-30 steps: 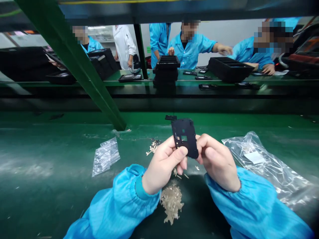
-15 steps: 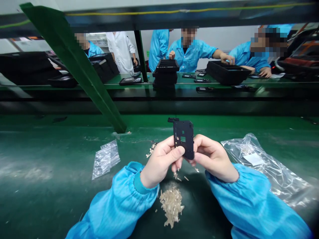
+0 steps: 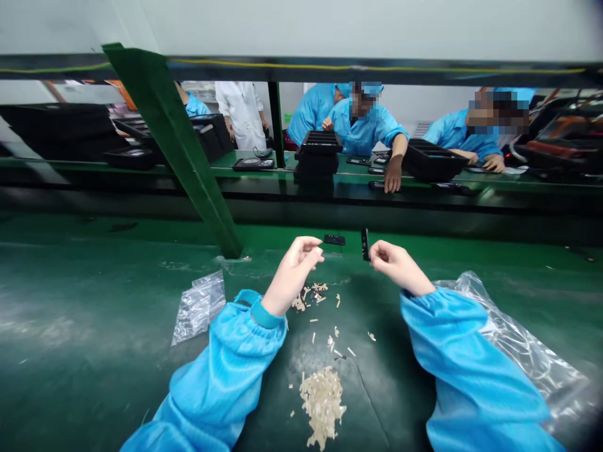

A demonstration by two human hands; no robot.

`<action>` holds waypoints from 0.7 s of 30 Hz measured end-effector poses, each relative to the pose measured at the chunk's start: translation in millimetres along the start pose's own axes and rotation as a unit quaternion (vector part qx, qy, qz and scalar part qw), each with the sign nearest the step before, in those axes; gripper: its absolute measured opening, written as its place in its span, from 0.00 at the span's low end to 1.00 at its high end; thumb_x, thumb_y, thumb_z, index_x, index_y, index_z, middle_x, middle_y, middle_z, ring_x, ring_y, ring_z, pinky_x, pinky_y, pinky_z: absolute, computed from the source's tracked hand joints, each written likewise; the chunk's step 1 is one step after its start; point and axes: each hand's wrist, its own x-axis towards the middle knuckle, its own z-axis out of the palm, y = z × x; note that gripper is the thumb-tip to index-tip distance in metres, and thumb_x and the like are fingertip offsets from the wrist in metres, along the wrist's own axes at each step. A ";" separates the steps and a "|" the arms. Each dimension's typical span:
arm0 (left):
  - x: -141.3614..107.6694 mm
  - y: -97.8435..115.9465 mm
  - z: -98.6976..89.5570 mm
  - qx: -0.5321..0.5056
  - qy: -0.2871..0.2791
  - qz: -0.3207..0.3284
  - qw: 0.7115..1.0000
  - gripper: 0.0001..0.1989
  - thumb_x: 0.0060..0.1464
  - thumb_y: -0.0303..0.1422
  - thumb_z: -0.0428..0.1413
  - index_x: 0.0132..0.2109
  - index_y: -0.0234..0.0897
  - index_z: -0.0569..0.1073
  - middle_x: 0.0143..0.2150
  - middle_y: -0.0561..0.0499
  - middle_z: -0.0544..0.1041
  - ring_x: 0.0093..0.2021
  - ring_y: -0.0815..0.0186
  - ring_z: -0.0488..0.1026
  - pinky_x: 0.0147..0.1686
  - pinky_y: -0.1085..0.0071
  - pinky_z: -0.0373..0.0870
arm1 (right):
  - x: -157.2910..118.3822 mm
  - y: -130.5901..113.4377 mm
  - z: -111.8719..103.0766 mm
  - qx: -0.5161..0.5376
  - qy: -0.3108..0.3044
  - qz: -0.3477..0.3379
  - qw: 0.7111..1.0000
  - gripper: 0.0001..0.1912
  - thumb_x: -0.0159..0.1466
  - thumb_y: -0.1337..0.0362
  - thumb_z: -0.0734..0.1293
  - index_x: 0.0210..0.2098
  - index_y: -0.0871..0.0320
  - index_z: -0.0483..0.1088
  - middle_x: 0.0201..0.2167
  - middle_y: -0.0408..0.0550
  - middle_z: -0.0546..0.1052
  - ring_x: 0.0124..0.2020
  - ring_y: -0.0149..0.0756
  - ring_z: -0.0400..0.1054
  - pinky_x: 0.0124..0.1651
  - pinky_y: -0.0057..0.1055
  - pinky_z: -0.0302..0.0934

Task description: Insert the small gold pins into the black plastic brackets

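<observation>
My right hand point(image 3: 398, 267) pinches a thin black plastic plate point(image 3: 364, 244), now turned edge-on and raised above the green bench. My left hand point(image 3: 296, 271) is off the plate, its fingers curved and slightly apart, with nothing visible in them. Just beyond my left fingertips, a small flat black piece point(image 3: 334, 240) lies on the bench. Below the hands is a heap of small beige strips point(image 3: 323, 402). Further scattered strips point(image 3: 306, 296) lie close to my left wrist.
Small clear bags point(image 3: 198, 309) lie to the left and a large clear plastic bag point(image 3: 522, 351) to the right, partly under my sleeve. A green slanted post point(image 3: 183, 150) rises at left. Co-workers in blue sit across, behind stacked black trays point(image 3: 318, 154).
My left hand has let go of the black plate and moved left. My right hand has turned the plate edge-on, away from the left hand. The view has tilted up.
</observation>
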 end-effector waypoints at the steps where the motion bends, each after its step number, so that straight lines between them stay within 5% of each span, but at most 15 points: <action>1: 1.4 1.3 -4.0 0.007 0.001 0.009 1.000 0.10 0.56 0.34 0.51 0.44 0.37 0.66 0.40 0.50 0.69 0.39 0.70 0.70 0.35 0.75 0.65 | 10.5 11.0 -3.2 -0.037 0.008 0.027 0.999 0.02 0.55 0.70 0.60 0.28 0.59 0.63 0.25 0.43 0.71 0.28 0.32 0.67 0.33 0.28 0.61; 5: 5.4 1.8 -13.6 0.091 -0.032 0.042 0.994 0.08 0.56 0.34 0.50 0.42 0.36 0.67 0.38 0.50 0.70 0.38 0.68 0.70 0.37 0.73 0.67 | 46.7 41.6 -13.0 -0.174 0.018 0.132 0.976 0.05 0.60 0.67 0.63 0.34 0.62 0.68 0.33 0.51 0.74 0.36 0.38 0.69 0.40 0.36 0.63; 8: 11.3 -10.0 -14.8 0.291 -0.096 0.072 0.949 0.08 0.57 0.32 0.46 0.40 0.36 0.67 0.37 0.50 0.70 0.38 0.68 0.70 0.37 0.73 0.68 | 55.1 44.6 -7.5 -0.232 -0.012 0.147 0.961 0.14 0.64 0.61 0.62 0.47 0.62 0.66 0.45 0.51 0.71 0.43 0.37 0.68 0.44 0.40 0.65; 12: 19.1 -38.0 -12.6 0.463 -0.174 0.083 0.865 0.05 0.53 0.28 0.50 0.34 0.36 0.70 0.35 0.51 0.70 0.36 0.67 0.70 0.40 0.70 0.68 | 34.5 25.9 19.4 -0.247 -0.073 0.082 0.963 0.13 0.64 0.61 0.61 0.46 0.60 0.67 0.45 0.50 0.71 0.42 0.36 0.68 0.44 0.39 0.65; 15: 20.8 -58.1 -9.9 0.511 -0.199 0.075 0.833 0.05 0.51 0.26 0.52 0.34 0.36 0.71 0.36 0.48 0.70 0.40 0.62 0.70 0.42 0.66 0.67 | 8.7 7.5 42.8 -0.212 -0.132 -0.003 0.968 0.07 0.62 0.64 0.62 0.38 0.57 0.70 0.38 0.48 0.73 0.39 0.36 0.69 0.41 0.31 0.62; 21: 18.9 -78.3 -1.0 0.582 -0.215 0.084 0.780 0.08 0.53 0.33 0.53 0.40 0.35 0.71 0.41 0.45 0.70 0.44 0.58 0.67 0.44 0.64 0.66 | -15.9 -7.4 64.5 -0.138 -0.177 -0.088 0.970 0.09 0.61 0.67 0.61 0.41 0.57 0.69 0.39 0.50 0.71 0.38 0.36 0.69 0.42 0.30 0.61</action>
